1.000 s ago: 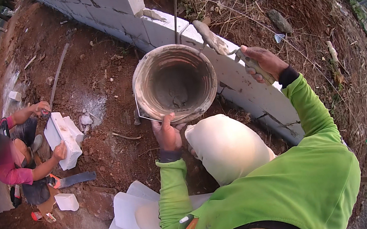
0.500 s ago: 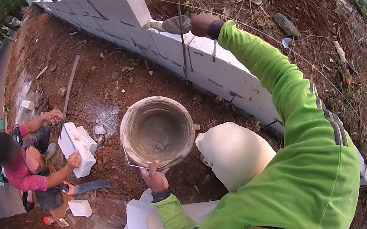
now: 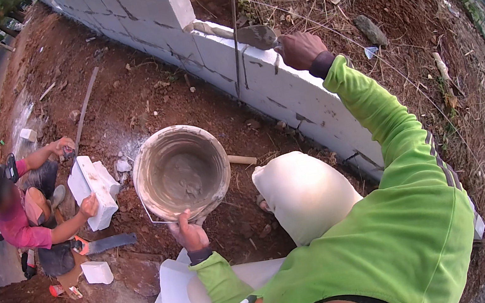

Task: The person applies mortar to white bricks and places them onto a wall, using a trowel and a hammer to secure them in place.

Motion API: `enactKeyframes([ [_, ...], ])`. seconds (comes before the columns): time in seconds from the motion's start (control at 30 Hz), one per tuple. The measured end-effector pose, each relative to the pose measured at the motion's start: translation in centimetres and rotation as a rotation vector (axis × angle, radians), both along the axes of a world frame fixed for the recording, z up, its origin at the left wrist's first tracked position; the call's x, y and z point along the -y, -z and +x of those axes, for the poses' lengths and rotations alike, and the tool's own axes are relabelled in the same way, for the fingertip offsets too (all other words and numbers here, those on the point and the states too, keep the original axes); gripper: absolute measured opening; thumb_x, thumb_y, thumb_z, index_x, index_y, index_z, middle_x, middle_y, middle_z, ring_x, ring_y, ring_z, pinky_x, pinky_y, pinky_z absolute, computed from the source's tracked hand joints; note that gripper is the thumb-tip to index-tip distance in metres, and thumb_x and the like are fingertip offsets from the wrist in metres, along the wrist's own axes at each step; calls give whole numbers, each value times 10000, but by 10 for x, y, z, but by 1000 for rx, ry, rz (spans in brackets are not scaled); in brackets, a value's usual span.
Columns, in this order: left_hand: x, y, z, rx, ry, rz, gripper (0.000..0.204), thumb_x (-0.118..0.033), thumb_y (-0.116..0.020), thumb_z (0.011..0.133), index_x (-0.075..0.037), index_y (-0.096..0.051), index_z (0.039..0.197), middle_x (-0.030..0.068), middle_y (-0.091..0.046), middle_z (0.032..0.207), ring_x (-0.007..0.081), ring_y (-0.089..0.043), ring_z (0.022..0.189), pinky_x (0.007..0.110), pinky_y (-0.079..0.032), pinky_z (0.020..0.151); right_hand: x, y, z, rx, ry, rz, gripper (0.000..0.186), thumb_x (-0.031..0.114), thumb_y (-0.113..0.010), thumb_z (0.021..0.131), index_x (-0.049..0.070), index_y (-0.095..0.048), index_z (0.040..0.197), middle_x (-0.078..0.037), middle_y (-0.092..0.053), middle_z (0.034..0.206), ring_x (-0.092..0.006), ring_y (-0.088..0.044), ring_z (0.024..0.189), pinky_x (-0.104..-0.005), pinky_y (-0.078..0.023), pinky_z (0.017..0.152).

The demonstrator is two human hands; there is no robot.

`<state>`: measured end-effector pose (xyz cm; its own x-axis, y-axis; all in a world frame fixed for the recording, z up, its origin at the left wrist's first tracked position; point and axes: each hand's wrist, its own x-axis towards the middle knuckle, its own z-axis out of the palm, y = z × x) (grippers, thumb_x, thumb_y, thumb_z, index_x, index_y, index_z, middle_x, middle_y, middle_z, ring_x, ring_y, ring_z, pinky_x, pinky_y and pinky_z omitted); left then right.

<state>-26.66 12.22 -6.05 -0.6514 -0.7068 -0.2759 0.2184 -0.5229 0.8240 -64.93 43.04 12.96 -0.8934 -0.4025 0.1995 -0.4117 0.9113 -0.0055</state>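
Grey mortar point(image 3: 210, 29) lies along the top edge of the wall point(image 3: 291, 95) beside the raised block point(image 3: 175, 10); your right hand point(image 3: 302, 50) grips the trowel point(image 3: 257, 37) there, left hand point(image 3: 189, 232) clasps the bucket point(image 3: 140, 178) at its near rim, probably spreading, next move needing a level blade.

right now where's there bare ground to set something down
Widest: slightly lumpy brown soil, bordered by the block wall, long grey strip and mortar bucket. Narrower: the gap between the short stick and the wall's foot. Crowded: around the co-worker's handsaw and white blocks, and at the bucket's near rim, where the left hand holds on.
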Motion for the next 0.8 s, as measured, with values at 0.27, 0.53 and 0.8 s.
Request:
enactKeyframes([
  [0.27, -11, -8, -6, 57, 80, -19, 630, -38, -606, 841, -91, -433, 1444, 140, -541, 1338, 330, -634, 1129, 548, -629, 826, -4, 16, 8, 56, 58, -98, 361, 345, -531, 1000, 10, -650, 1065, -253, -722, 892, -440, -715, 861, -539, -557, 749],
  [0.53, -38, -13, -25, 101, 127, -65, 587, -97, -661, 840, -66, -475, 1396, 128, -564, 1307, 273, -642, 1077, 457, -640, 778, -56, 67, 94, 776, 15, -1064, 633, 565, -541, 1024, -57, -631, 1106, -110, -709, 816, -235, -657, 685, -394, -551, 654],
  [0.8, -53, -15, -43, 191, 155, -283, 475, -97, -664, 863, 39, -552, 1304, 155, -639, 1229, 267, -641, 1080, 390, -549, 900, 45, 59, 148, 404, -498, -6, 375, 358, -669, 919, 91, -696, 1182, -191, -727, 835, -381, -721, 815, -469, -575, 722],
])
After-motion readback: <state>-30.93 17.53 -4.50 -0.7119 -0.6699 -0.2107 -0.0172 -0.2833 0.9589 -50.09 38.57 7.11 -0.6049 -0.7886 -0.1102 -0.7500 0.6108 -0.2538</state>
